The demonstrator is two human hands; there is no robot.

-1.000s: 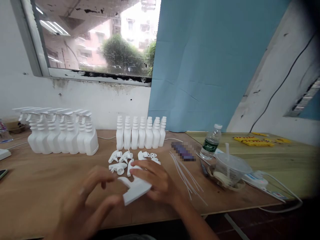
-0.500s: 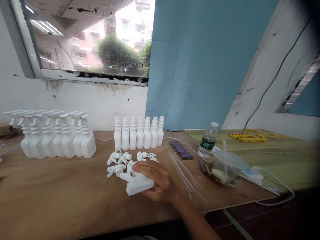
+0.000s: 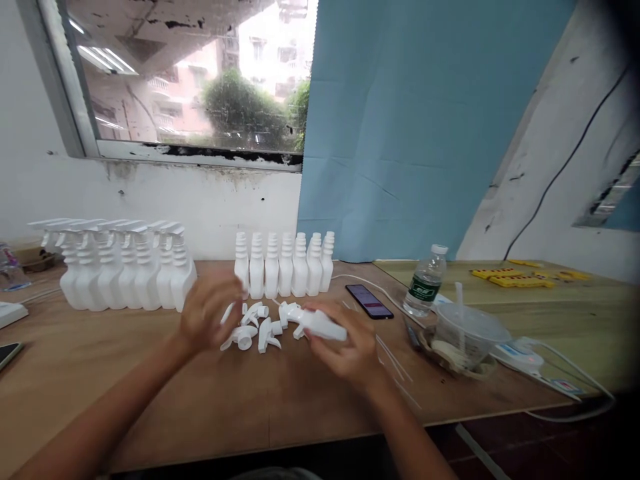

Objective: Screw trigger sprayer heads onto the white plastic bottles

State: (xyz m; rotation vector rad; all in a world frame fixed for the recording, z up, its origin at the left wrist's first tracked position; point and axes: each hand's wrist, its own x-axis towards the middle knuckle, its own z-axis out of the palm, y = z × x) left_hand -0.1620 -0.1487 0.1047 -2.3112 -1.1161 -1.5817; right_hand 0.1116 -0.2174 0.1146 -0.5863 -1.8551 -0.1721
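White bottle [image 3: 323, 325], white spray heads [image 3: 253, 327], blue backdrop [image 3: 400, 127], brown table [image 3: 150, 393]

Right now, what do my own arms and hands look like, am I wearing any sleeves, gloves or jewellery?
Both forearms are bare as far as the picture shows, with no sleeve in view. The left hand and the right hand wear no gloves. No watch, bracelet or ring shows, though both hands are somewhat blurred, so a thin ring could be missed.

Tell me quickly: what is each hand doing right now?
Left hand: blurred, fingers curled over the loose spray heads; grip cannot be told.
Right hand: closed on a white bottle.
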